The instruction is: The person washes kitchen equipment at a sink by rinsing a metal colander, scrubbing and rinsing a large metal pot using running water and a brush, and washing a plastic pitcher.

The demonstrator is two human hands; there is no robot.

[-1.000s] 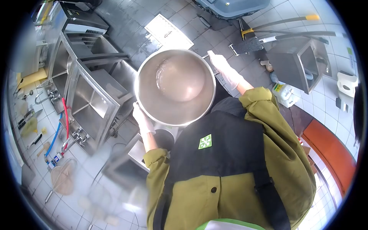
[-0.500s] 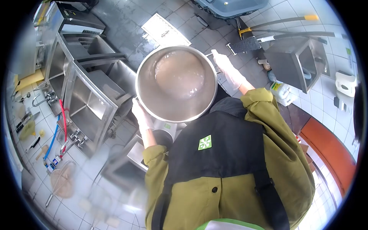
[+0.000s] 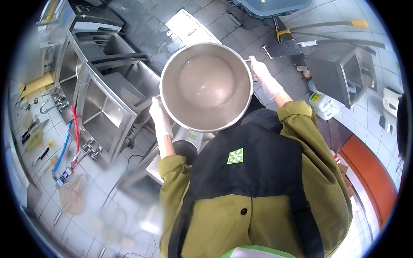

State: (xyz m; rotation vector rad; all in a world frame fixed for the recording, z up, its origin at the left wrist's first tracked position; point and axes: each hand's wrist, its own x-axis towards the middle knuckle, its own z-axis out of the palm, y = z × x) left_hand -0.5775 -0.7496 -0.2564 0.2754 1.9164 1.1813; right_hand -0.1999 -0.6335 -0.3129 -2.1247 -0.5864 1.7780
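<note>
My left hand (image 3: 161,118) and right hand (image 3: 266,81) each have a grip closed around opposite side handles (image 3: 248,60) of the wide metal pot (image 3: 206,121) before my apron (image 3: 254,172), presumably to share its weight and keep the cloudy liquid (image 3: 206,81) level

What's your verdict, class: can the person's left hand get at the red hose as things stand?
Probably not: the left hand appears occupied supporting the large pot, and a steel sink lies between it and the red hose.
</note>
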